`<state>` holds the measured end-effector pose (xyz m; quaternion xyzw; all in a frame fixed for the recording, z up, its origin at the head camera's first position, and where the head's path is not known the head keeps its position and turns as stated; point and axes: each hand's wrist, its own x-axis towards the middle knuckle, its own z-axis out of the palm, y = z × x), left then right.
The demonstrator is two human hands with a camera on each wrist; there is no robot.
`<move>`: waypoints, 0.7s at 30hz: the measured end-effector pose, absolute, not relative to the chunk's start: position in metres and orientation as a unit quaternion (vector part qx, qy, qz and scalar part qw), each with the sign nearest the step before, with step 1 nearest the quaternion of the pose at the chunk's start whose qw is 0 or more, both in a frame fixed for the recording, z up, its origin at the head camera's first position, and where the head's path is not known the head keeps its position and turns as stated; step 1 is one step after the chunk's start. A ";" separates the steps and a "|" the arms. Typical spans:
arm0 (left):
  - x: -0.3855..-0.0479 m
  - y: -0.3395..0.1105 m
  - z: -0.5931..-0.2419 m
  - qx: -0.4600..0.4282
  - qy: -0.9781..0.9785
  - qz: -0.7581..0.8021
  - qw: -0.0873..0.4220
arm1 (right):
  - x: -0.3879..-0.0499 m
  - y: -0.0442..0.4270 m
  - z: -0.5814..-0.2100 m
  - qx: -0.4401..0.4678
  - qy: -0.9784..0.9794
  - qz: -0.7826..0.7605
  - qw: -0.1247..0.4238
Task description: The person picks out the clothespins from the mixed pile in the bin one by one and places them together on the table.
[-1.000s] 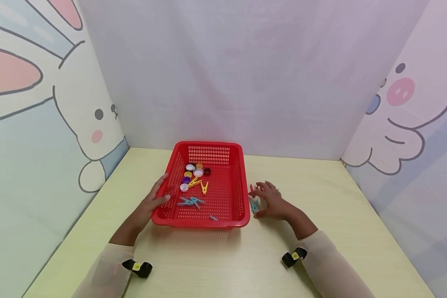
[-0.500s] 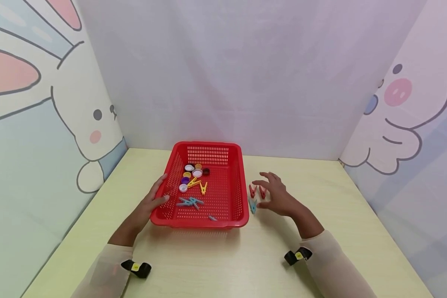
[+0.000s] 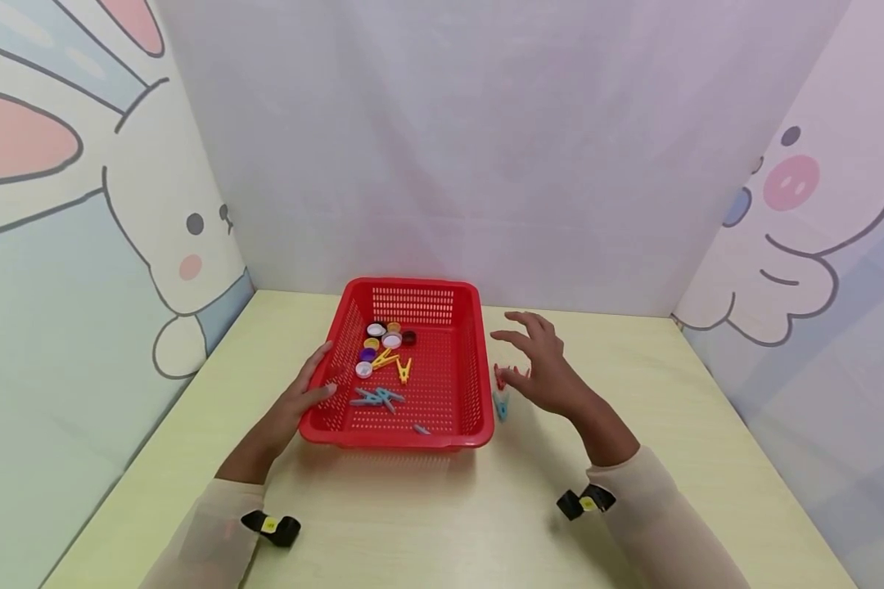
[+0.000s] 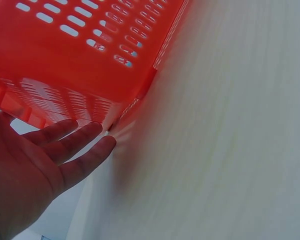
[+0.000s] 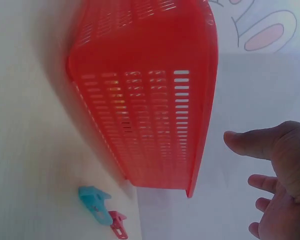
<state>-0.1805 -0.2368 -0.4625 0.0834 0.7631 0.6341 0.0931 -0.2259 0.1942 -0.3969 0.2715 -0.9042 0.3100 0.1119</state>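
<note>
The left hand (image 3: pixel 295 405) grips the left side of a red basket (image 3: pixel 442 384), thumb over its rim and fingers along the outer wall; in the left wrist view the fingers of that hand (image 4: pixel 40 170) lie extended against the basket (image 4: pixel 65 55). Beyond the basket's right side, the right hand (image 3: pixel 552 372) hovers empty with spread fingers. Below it, a blue clip (image 3: pixel 502 407) and red clips (image 3: pixel 499 378), partly hidden by the thumb, lie on the table. The right wrist view shows that hand (image 5: pixel 290 175) holding nothing, a blue clip (image 5: pixel 95 204) and a red clip (image 5: pixel 118 225).
Inside the basket are yellow clips (image 3: pixel 404 371), blue clips (image 3: pixel 376 398), a greyish piece (image 3: pixel 421 429) near the front and several round caps (image 3: pixel 371 344) at the left. Cloth walls (image 3: pixel 449 164) with cartoon animals surround the pale table (image 3: pixel 597 352).
The right hand has lifted off the clips beside the basket and moved farther back, with its fingers spread. The left hand and the basket have stayed in place.
</note>
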 end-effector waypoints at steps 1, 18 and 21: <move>-0.180 -0.236 -0.462 0.083 0.763 0.634 0.093 | -0.227 0.192 -0.394 0.277 -0.903 0.309 0.115; -0.180 -0.234 -0.460 0.077 0.763 0.635 0.098 | -0.223 0.138 -0.353 0.332 -0.870 0.361 0.050; -0.181 -0.234 -0.460 0.072 0.764 0.634 0.099 | -0.222 0.127 -0.350 0.340 -0.861 0.378 0.020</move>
